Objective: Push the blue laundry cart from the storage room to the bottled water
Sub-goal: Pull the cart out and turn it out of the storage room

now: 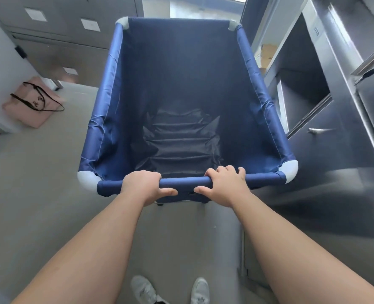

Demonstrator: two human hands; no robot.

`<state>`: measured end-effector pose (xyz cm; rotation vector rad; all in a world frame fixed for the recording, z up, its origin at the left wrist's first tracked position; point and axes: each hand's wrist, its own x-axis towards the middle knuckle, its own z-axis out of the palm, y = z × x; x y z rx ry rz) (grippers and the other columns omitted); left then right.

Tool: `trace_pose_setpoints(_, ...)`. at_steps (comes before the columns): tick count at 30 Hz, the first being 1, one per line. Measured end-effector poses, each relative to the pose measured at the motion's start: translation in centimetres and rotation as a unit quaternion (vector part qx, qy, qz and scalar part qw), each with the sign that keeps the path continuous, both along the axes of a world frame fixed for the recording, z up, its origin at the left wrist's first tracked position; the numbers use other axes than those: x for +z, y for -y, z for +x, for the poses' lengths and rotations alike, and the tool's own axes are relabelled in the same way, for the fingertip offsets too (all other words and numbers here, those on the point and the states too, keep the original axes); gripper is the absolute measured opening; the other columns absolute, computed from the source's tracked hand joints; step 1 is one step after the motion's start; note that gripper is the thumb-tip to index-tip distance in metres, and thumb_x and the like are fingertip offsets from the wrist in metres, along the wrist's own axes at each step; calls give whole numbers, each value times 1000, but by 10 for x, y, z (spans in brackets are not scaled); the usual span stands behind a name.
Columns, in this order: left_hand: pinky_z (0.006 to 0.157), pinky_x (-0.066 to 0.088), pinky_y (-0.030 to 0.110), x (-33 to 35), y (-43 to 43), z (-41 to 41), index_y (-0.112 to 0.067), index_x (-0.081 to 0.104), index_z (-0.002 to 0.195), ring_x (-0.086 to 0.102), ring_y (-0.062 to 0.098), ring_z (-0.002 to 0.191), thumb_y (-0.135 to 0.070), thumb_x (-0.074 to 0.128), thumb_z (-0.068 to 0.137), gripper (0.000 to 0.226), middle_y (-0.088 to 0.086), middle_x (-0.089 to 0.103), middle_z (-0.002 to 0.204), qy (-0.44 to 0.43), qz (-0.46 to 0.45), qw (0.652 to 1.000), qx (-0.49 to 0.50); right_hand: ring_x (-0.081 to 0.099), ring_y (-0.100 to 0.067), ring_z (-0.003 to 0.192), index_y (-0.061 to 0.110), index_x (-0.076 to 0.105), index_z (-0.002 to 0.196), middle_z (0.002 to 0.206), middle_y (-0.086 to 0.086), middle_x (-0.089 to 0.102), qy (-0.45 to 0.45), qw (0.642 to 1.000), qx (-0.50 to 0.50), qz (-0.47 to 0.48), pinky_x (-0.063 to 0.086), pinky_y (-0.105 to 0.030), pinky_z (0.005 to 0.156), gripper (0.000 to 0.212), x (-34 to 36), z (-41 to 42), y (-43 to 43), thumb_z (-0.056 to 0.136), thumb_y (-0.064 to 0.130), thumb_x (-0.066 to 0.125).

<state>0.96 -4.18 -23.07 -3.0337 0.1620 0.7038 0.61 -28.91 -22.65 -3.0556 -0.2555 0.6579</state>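
Observation:
The blue laundry cart (115, 119) fills the middle of the head view, a fabric bin on a tube frame with grey corner caps, and nothing lies inside it. My left hand (143, 187) grips the near top rail left of centre. My right hand (224, 185) grips the same rail right of centre, fingers curled over the top and thumb underneath. Both arms reach straight forward. No bottled water shows in this frame.
Stainless steel cabinets (339, 110) stand close along the cart's right side. A pink tote bag (31, 103) with black straps lies on the grey floor at the left. Grey cabinet doors (72, 20) line the far left wall. A bright opening (195, 6) lies ahead.

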Motion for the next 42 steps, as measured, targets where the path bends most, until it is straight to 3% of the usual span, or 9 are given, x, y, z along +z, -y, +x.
trace_pose_setpoints(13, 56, 36, 32, 7, 10, -52, -27, 59, 76, 58, 17, 79, -88, 46, 79, 62, -8, 62, 81, -49, -17, 999, 13, 43, -21, 106, 39, 49, 112, 103, 8, 50, 20, 998, 58, -7, 24, -49, 99, 71, -3, -37, 17, 72, 87, 17)
trace_pose_setpoints(21, 57, 36, 32, 9, 23, -77, -25, 57, 76, 56, 17, 79, -88, 48, 79, 63, -7, 60, 81, -92, -16, 995, 32, 45, -21, 103, 35, 39, 96, 96, 9, 45, 17, 994, 108, -23, 24, -50, 101, 64, -3, -53, 30, 71, 87, 11)
trace_pose_setpoints(29, 54, 34, 31, 7, 4, -103, -28, 55, 73, 51, 10, 71, -89, 49, 75, 61, -9, 60, 80, -94, -17, 992, 85, 39, -19, 86, 31, 41, 88, 86, 9, 46, 42, 985, 167, -15, 28, -46, 89, 64, 1, -57, 11, 72, 87, 14)
trace_pose_setpoints(37, 55, 35, 31, 7, -26, -132, -28, 55, 72, 56, 17, 79, -90, 48, 74, 63, -9, 60, 79, -98, -19, 986, 136, 37, -18, 85, 31, 39, 90, 90, 8, 48, 38, 973, 228, -10, 28, -43, 80, 60, -5, -57, -24, 75, 86, 19)
trace_pose_setpoints(42, 55, 35, 31, 1, -40, -147, -28, 60, 74, 54, 13, 74, -92, 46, 70, 66, -9, 62, 79, -81, -32, 979, 184, 47, -22, 92, 30, 40, 93, 97, 5, 56, 51, 962, 267, -9, 25, -41, 77, 58, -6, -50, -43, 79, 85, 27)
